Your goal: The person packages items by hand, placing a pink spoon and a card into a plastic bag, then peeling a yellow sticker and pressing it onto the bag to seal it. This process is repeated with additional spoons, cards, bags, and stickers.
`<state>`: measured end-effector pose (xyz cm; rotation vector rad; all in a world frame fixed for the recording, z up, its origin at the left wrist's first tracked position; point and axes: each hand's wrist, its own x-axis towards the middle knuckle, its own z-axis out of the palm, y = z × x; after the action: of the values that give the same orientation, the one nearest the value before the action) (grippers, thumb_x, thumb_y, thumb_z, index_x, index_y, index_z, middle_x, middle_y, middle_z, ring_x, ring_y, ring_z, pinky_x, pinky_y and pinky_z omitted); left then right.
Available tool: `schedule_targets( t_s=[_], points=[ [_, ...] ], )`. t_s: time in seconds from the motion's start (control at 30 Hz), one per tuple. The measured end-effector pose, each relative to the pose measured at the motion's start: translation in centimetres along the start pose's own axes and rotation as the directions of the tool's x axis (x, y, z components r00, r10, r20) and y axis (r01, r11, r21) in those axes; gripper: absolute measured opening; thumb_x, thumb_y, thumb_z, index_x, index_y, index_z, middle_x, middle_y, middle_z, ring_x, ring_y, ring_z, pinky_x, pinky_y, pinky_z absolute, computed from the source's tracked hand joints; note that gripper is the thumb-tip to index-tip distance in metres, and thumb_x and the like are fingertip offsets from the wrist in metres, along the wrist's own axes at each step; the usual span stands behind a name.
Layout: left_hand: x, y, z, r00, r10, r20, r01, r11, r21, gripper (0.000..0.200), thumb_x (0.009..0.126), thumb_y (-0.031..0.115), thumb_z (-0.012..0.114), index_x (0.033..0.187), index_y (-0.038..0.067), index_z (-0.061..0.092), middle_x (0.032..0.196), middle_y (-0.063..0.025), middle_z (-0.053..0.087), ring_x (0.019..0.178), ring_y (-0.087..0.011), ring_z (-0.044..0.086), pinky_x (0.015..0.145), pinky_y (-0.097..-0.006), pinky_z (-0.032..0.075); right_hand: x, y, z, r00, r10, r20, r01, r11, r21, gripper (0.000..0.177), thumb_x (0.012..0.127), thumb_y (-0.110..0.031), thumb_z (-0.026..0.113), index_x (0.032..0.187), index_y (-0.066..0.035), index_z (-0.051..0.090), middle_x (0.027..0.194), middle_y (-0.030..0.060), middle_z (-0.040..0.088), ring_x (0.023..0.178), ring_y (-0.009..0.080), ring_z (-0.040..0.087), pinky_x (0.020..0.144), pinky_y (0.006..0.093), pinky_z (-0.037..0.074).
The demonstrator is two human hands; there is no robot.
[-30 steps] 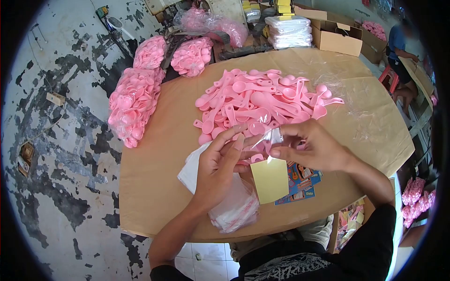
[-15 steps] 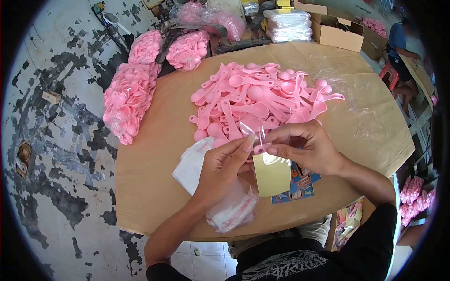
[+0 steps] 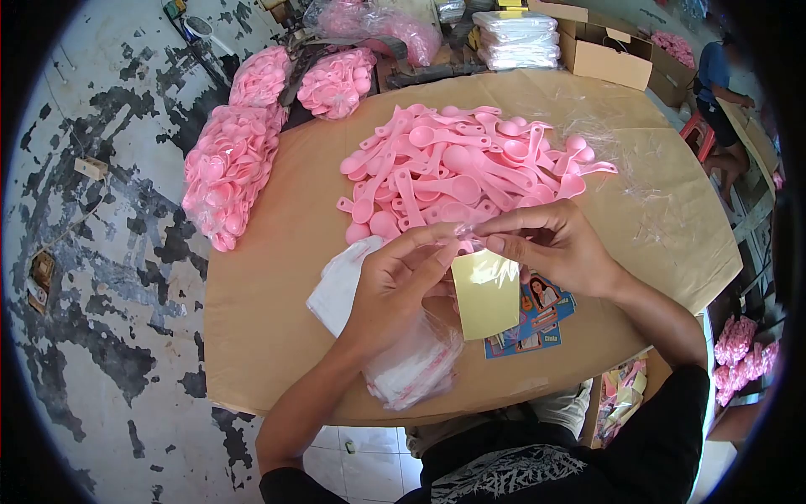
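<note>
My left hand (image 3: 390,286) and my right hand (image 3: 558,248) pinch the top of a small clear plastic bag (image 3: 464,230) between fingertips. Inside the bag sits a pale yellow card (image 3: 487,296), and a bit of pink spoon handle (image 3: 467,245) shows at its upper edge. Most of that spoon is hidden behind the card. Just beyond my fingers lies a large heap of pink measuring spoons (image 3: 457,181). Blue printed cards (image 3: 550,296) rest on the table below my right hand. A stack of clear plastic bags (image 3: 416,361) lies under my left wrist, beside white sheets or bags (image 3: 336,281).
Brown paper covers the table (image 3: 260,336). Filled bags of pink spoons (image 3: 231,172) stand at the left edge. Behind are stacked plastic packs (image 3: 516,40) and an open carton (image 3: 609,57). A box of packed items (image 3: 620,399) is below right. Another person (image 3: 718,92) sits far right.
The bag's upright open flap has come down and is now gathered between my fingertips. Both hands have drawn slightly closer together at the bag's top. The view has shifted a little.
</note>
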<state>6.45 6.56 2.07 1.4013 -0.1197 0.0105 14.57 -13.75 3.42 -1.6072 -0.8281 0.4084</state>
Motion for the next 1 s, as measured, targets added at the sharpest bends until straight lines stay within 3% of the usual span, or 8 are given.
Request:
schedule_targets(
  t_s=[0.13,0.27,0.33,0.47,0.57,0.67,0.77,1.0],
  points=[
    [0.0,-0.1,-0.3,1.0,-0.001,0.01,0.001,1.0,-0.003,0.027,0.097,0.012,0.053,0.121,0.0,0.056,0.109,-0.0087,0.063,0.095,-0.0137,0.063,0.079,-0.0295,0.054,0.1,1.2,-0.2,0.993,-0.112,-0.036,0.112,0.994,-0.01,0.02,0.093,-0.01,0.06,0.11,-0.002,0.068,0.091,0.0029,0.07,0.067,0.0042,0.058,0.061,0.022,0.051],
    [0.0,-0.6,-0.7,0.997,0.079,0.016,-0.08,0.996,0.034,0.023,0.096,0.008,0.052,0.117,0.0,0.059,0.109,-0.0082,0.064,0.099,-0.0131,0.061,0.085,-0.0284,0.05,0.6,2.3,-0.8,0.912,-0.411,0.021,0.411,0.911,-0.04,0.024,0.087,0.005,0.057,0.107,-0.001,0.068,0.093,0.008,0.071,0.074,0.0105,0.062,0.068,0.0261,0.052],
    [-0.1,-0.3,-0.7,0.993,0.111,0.045,-0.114,0.99,0.083,0.022,0.096,0.007,0.051,0.115,-0.001,0.06,0.109,-0.008,0.064,0.1,-0.0128,0.06,0.088,-0.0284,0.047,0.6,1.9,-1.4,0.897,-0.433,0.087,0.442,0.885,-0.148,0.029,0.083,0.011,0.055,0.105,-0.002,0.069,0.093,0.0099,0.071,0.078,0.0132,0.064,0.071,0.0281,0.052],
    [0.0,-0.6,-1.0,0.983,0.164,0.084,-0.176,0.971,0.164,0.021,0.096,0.003,0.048,0.111,-0.001,0.06,0.107,-0.0078,0.063,0.102,-0.0127,0.058,0.091,-0.0288,0.046,0.4,1.9,-2.2,0.905,-0.406,0.125,0.424,0.885,-0.192,0.033,0.077,0.013,0.054,0.099,-0.003,0.071,0.089,0.0103,0.07,0.077,0.0151,0.064,0.071,0.0294,0.051],
    [-0.1,-0.8,-1.1,0.984,0.152,0.093,-0.164,0.975,0.148,0.021,0.095,0.003,0.046,0.111,-0.002,0.059,0.108,-0.0087,0.063,0.099,-0.0128,0.06,0.088,-0.0288,0.047,0.6,1.8,-2.4,0.874,-0.465,0.137,0.485,0.837,-0.254,0.031,0.074,0.012,0.055,0.095,-0.004,0.072,0.085,0.0088,0.07,0.076,0.017,0.063,0.07,0.0305,0.05],
    [-0.2,-0.2,-1.0,0.992,0.077,0.102,-0.075,0.997,-0.02,0.018,0.094,0.003,0.049,0.108,-0.003,0.059,0.11,-0.0091,0.063,0.094,-0.0131,0.061,0.084,-0.0296,0.05,0.6,2.0,-2.2,0.855,-0.499,0.142,0.517,0.805,-0.291,0.031,0.07,0.012,0.055,0.091,-0.004,0.072,0.082,0.0072,0.07,0.074,0.0193,0.062,0.07,0.0321,0.049],
    [-0.2,-0.5,-1.0,0.991,0.104,0.086,-0.118,0.978,0.171,0.016,0.092,0.003,0.056,0.107,-0.002,0.057,0.111,-0.009,0.063,0.092,-0.0142,0.064,0.08,-0.0288,0.053,0.7,2.0,-2.1,0.841,-0.521,0.148,0.539,0.782,-0.312,0.032,0.066,0.012,0.054,0.087,-0.004,0.072,0.079,0.0064,0.068,0.074,0.0217,0.061,0.071,0.0335,0.046],
    [0.1,-0.7,-0.8,0.992,0.077,0.097,-0.092,0.982,0.162,0.028,0.084,0.001,0.068,0.107,0.0,0.054,0.111,-0.0099,0.062,0.094,-0.0181,0.066,0.077,-0.0255,0.055,1.2,1.9,-3.6,0.751,-0.621,0.224,0.631,0.577,-0.518,0.024,0.072,0.008,0.057,0.089,-0.005,0.069,0.082,0.0058,0.067,0.079,0.0203,0.062,0.071,0.0323,0.049]
  ],
)
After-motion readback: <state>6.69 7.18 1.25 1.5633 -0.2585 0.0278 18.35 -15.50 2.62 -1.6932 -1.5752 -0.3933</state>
